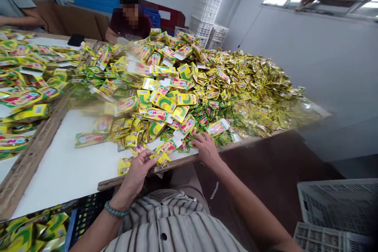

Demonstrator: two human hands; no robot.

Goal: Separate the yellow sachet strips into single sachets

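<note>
Pinching a yellow packet (162, 160) at lower centre, the left hand (136, 175) has fingers (151, 162) nearly together. The right hand (207, 151) — fingers loosely curled, hold unclear — is among green packets (223, 139) on the tabletop (88, 165).

Multicolour brand lettering on the yellow-green box (156, 114) mid-pile; looks like it ends in "HS", full word not legible. Barcodes readable as such on the back-up box (186, 99) and left-table box (29, 113); digits too small.
</note>
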